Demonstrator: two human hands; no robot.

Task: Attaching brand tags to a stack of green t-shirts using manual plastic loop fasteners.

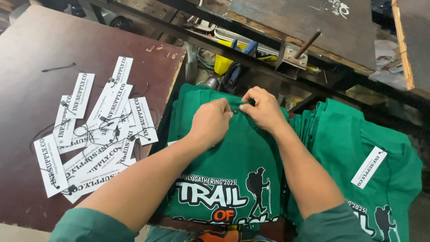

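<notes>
A folded green T-shirt (233,157) with a white and orange print and a hiker figure lies on a stack in front of me. My left hand (210,122) and my right hand (264,109) meet at its collar, fingertips pinched together on a small dark fastener and the collar fabric. To the right lies a second pile of green shirts (358,152) with a white hang tag (368,166) on the top one. On the brown board (40,54) to my left, several white paper hang tags (96,130) with black strings are spread out.
A loose black string (58,68) lies on the brown board. Behind the shirts runs a dark metal frame with a bracket and rod (298,51), a yellow object (224,62) and a blue-handled tool (248,47). A wooden platen (304,22) sits beyond.
</notes>
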